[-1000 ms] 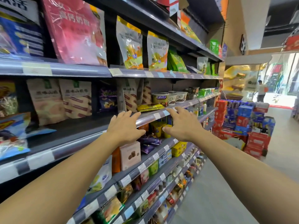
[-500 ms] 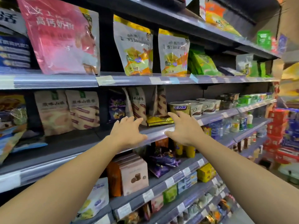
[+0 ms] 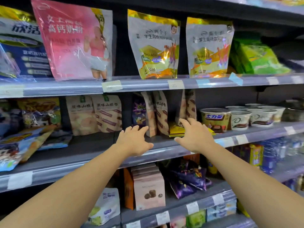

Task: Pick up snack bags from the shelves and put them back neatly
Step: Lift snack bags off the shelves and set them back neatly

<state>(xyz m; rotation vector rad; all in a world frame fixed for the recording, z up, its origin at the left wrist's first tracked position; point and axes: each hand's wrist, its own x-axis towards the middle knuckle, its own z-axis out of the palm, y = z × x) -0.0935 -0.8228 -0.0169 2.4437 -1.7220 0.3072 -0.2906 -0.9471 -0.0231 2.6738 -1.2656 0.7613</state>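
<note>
Both my hands stretch toward the middle shelf point(image 3: 164, 150). My left hand point(image 3: 134, 142) hovers open, fingers spread, just before two upright beige snack bags point(image 3: 157, 112) turned edge-on. My right hand point(image 3: 193, 137) is open too, its fingers over a flat yellow packet point(image 3: 176, 130) lying on the shelf, in front of another pair of beige bags point(image 3: 189, 104). Neither hand holds anything. Two more beige bags point(image 3: 95, 114) stand upright further left on the same shelf.
Pink point(image 3: 74, 41) and gold pouches point(image 3: 154, 45) stand on the upper shelf. Paper cups point(image 3: 215, 118) sit to the right of my hands. Tipped colourful bags point(image 3: 24, 142) lie at left. Pink boxes point(image 3: 148, 186) and purple bags point(image 3: 189, 178) fill the shelf below.
My view has turned from looking down the aisle to facing the shelf. Both hands have moved forward over the shelf edge toward the beige bags and the yellow packet.
</note>
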